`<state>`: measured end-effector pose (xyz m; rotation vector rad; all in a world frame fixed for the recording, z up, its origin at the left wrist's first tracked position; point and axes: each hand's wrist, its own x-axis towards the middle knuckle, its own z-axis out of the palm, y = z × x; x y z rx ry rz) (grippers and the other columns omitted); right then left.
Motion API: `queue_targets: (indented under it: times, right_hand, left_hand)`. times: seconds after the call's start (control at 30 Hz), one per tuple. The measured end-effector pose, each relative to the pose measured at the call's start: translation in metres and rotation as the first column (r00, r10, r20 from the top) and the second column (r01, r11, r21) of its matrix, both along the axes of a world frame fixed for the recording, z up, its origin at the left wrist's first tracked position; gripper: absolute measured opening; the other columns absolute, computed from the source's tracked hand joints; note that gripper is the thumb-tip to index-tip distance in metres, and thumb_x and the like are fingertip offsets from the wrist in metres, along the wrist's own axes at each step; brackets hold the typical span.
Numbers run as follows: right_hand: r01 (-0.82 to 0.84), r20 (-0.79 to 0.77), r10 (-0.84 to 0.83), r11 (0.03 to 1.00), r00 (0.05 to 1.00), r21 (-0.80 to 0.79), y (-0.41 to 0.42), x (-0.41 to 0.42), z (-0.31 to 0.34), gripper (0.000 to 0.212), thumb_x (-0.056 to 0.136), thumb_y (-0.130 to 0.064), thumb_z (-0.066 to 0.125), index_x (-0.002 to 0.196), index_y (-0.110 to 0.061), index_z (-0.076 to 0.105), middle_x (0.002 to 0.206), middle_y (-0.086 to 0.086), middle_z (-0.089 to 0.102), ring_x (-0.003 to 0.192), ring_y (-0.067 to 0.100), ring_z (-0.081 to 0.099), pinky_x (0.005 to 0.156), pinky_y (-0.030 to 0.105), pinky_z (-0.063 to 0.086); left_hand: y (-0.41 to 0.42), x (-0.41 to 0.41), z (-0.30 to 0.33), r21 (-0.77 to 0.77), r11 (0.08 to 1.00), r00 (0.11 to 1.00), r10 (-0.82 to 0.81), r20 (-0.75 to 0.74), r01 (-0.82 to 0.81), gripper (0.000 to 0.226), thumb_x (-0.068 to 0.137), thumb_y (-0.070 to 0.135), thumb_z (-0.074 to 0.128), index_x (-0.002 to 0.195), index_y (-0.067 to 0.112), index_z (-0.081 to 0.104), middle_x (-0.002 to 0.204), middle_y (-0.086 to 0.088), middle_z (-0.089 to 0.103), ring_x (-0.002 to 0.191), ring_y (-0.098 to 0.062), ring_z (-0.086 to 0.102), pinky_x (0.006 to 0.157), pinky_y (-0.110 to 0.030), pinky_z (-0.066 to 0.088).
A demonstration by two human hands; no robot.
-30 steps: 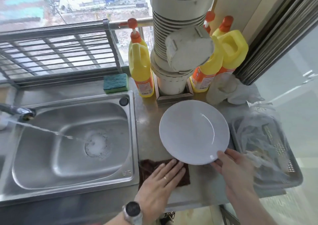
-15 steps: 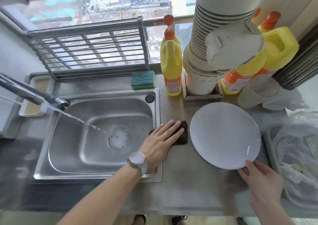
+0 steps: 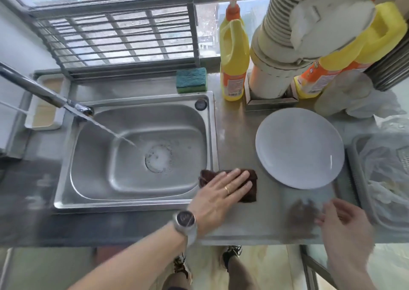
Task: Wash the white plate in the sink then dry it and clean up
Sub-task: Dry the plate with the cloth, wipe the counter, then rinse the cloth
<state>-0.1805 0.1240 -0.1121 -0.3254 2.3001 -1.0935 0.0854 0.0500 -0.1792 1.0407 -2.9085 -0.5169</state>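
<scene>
My left hand [image 3: 223, 190] pressed flat, fingers straight, on the brown cloth [image 3: 247, 186] at the sink [image 3: 141, 203] rim, the white plate [image 3: 298, 148] lay right of it, my right hand [image 3: 345, 221] hovered relaxed, empty.

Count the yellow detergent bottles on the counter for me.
3. One pump bottle stands behind the sink's right corner; two more lean right of the white pipe, overlapping each other. Others may be hidden behind it.
</scene>
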Motion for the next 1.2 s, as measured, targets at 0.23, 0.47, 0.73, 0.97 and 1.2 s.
queue_targets:
  times: [0.23, 0.47, 0.73, 0.97, 1.2]
  right_hand:
    - [-0.527, -0.198, 0.523, 0.849, 0.829, 0.033, 0.045, 0.138, 0.001, 0.023, 0.101, -0.042, 0.044, 0.121, -0.041, 0.057, 0.128, -0.011, 0.061, 0.113, -0.006, 0.057, 0.094, 0.021, 0.044]
    - [-0.601, -0.391, 0.637, 0.766, 0.664, 0.229, 0.044, 0.229, -0.048, 0.079, 0.091, -0.06, 0.04, 0.15, -0.008, 0.031, 0.166, 0.016, 0.01, 0.154, 0.029, -0.005, 0.124, 0.05, 0.008]
    - [-0.794, -0.618, 0.735, 0.538, 0.278, 0.283, 0.042, 0.293, -0.07, 0.065, 0.094, -0.035, 0.049, 0.147, 0.002, 0.039, 0.164, 0.016, 0.018, 0.153, 0.036, 0.01, 0.118, 0.059, 0.024]
    - [-0.905, -0.558, 0.816, 0.114, -0.151, 0.411, 0.029, 0.449, -0.067, 0.071, 0.1, -0.035, 0.049, 0.156, -0.003, 0.02, 0.167, 0.012, 0.009, 0.154, 0.029, 0.007, 0.121, 0.044, 0.019]
    - [-0.914, -0.56, 0.757, -0.118, -0.336, 0.388, 0.005, 0.598, -0.076, 0.064, 0.103, -0.036, 0.038, 0.157, -0.007, 0.022, 0.167, 0.01, 0.011, 0.154, 0.024, 0.009, 0.118, 0.04, 0.02]
  left_hand:
    - [0.1, 0.005, 0.009, 0.132, 0.97, 0.957, 0.226, -0.18, -0.204, 0.082, 0.091, 0.011, 0.055, 0.166, 0.011, 0.021, 0.177, -0.005, 0.009, 0.164, -0.021, 0.008, 0.129, -0.041, 0.027]
    - [0.099, 0.153, 0.025, 0.141, 0.89, 0.862, 0.456, -0.22, -0.435, 0.093, 0.075, -0.015, 0.052, 0.163, 0.007, 0.029, 0.175, -0.005, 0.021, 0.162, -0.017, 0.018, 0.129, -0.032, 0.027]
    - [0.11, 0.345, 0.02, -0.071, 0.586, 0.59, 0.806, -0.05, -0.807, 0.045, 0.1, 0.014, 0.047, 0.141, 0.003, 0.061, 0.15, -0.014, 0.058, 0.138, -0.032, 0.057, 0.113, -0.048, 0.049]
    - [0.113, 0.438, 0.021, -0.134, 0.283, 0.286, 0.958, -0.006, -0.95, 0.039, 0.093, 0.009, 0.068, 0.131, -0.001, 0.065, 0.143, -0.022, 0.061, 0.131, -0.041, 0.058, 0.109, -0.054, 0.05]
    - [0.128, 0.486, 0.011, -0.097, 0.216, 0.23, 0.956, -0.18, -0.972, 0.043, 0.091, 0.001, 0.04, 0.122, -0.005, 0.069, 0.13, -0.018, 0.069, 0.117, -0.038, 0.067, 0.107, -0.036, 0.043]
